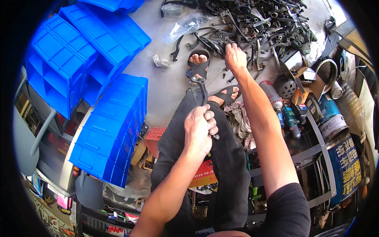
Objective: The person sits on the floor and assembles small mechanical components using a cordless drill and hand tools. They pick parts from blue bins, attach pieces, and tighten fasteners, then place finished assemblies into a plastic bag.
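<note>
My left hand (200,127) is curled around a black brake lever assembly (202,86), whose curved lever and bracket extend away from the fist above my lower leg. A small dark end shows by the fingers. Farther out, my right hand (235,57) reaches to the near edge of a large pile of black and silver levers and brackets (260,23) on the floor. Its fingertips touch or are close to dark levers there; whether they grip one cannot be told. Some loose levers (177,49) and small bolts (231,79) lie around the pile.
Blue plastic divided bins (109,127) are stacked at the left. Clear plastic bags (186,26) lie on the floor. At the right are a spray can (271,94), crumpled cloth (241,124), bottles, boxes, a blue tin (345,166) and a metal frame (325,166). A red basket (155,134) stands beside my leg.
</note>
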Tool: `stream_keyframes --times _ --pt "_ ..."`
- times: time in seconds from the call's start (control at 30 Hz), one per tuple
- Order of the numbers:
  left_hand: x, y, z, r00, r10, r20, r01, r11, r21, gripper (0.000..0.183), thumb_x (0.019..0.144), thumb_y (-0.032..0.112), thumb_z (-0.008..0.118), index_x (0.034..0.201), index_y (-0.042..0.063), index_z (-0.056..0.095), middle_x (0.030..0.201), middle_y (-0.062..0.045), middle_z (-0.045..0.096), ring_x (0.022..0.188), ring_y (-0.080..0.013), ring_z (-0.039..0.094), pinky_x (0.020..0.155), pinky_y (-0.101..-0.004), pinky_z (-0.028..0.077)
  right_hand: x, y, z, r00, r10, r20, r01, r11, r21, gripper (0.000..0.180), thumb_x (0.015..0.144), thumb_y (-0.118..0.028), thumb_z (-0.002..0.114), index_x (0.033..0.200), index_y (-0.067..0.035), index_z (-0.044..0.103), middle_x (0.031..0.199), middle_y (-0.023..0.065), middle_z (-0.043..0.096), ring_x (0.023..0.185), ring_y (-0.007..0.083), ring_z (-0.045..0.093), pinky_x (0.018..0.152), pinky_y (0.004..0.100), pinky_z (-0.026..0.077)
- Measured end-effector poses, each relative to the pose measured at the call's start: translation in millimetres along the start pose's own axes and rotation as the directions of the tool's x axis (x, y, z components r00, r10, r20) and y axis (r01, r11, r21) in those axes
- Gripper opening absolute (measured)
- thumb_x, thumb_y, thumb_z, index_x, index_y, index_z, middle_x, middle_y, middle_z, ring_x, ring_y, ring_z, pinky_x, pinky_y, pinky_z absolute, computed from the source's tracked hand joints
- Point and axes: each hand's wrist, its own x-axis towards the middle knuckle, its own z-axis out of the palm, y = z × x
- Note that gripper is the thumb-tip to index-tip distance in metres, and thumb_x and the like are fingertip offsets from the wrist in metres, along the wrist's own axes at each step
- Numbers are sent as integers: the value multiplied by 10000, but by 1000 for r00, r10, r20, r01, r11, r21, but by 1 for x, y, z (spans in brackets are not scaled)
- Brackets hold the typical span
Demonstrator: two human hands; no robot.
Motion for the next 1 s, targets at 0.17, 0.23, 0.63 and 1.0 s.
stream_keyframes --times 0.17,0.23,0.63,1.0 --pt "-4 -4 -5 997 -70 9 70 997 -6 162 1009 142 638 1133 43 612 688 85 368 511 -43 317 463 -238 251 -9 8 -7 987 -37 157 42 999 -29 354 908 -318 751 1105 -49 633 1123 205 674 962 401 734 796 502 611" --pt "-7 -4 -3 995 -80 58 81 997 -12 176 1043 179 643 1157 45 630 658 93 341 489 -41 294 460 -236 245 -1 2 3 984 27 178 -14 997 -69 348 921 -301 718 1124 -28 648 1109 218 698 938 409 750 786 500 615" --pt "34 -17 -26 893 442 84 -418 745 519 325 1112 373 566 1149 56 634 888 -49 668 840 -202 656 815 -359 535 -44 -32 -161 942 -210 261 103 924 369 257 824 -200 743 927 18 653 781 282 688 859 490 700 794 526 575" --pt "13 9 -6 996 85 5 -85 995 55 197 1088 218 636 994 80 530 771 27 472 606 -80 434 516 -257 382 -7 -88 -102 724 -296 623 -658 -27 752 337 1099 -351 585 1207 -41 661 886 73 707 716 123 659 647 265 531"
